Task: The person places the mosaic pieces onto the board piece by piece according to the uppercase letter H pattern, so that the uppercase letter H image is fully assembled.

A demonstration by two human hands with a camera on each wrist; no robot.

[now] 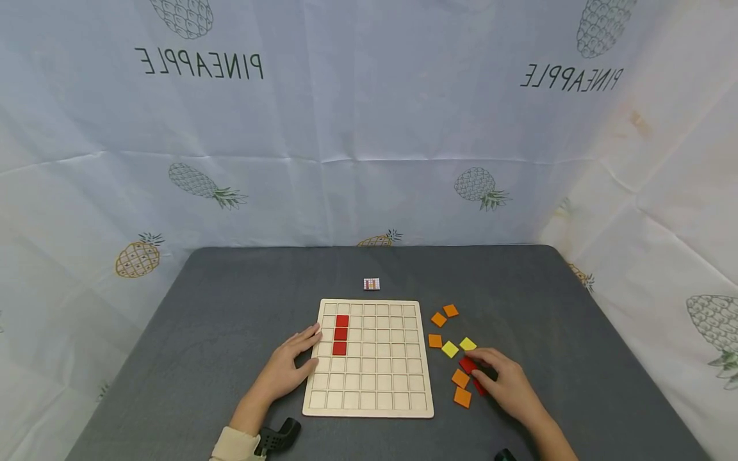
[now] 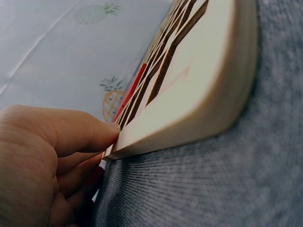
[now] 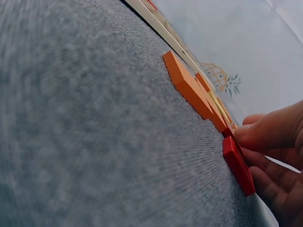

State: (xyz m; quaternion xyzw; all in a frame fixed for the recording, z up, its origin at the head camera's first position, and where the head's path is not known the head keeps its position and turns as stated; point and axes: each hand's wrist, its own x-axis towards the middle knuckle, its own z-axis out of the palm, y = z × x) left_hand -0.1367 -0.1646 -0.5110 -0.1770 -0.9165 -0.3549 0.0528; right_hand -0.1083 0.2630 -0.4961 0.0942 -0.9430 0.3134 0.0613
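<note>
A pale wooden grid board [image 1: 369,413] lies on the dark table, with three red square tiles [image 1: 341,334] in one column at its upper left. My left hand [image 1: 286,367] rests at the board's left edge, thumb and fingertips touching the rim; in the left wrist view the thumb [image 2: 90,130] lies along that rim. Right of the board, my right hand [image 1: 506,382] pinches a red tile [image 1: 467,365] between thumb and fingertips. Another red tile [image 3: 236,165] lies under the same hand, partly covered by it in the head view.
Several orange tiles [image 1: 462,397] and two yellow tiles [image 1: 450,349] lie loose between the board and my right hand. Beyond the board is a small patterned card [image 1: 371,284]. A pineapple-print cloth [image 1: 369,192] hangs behind the table [image 1: 242,282].
</note>
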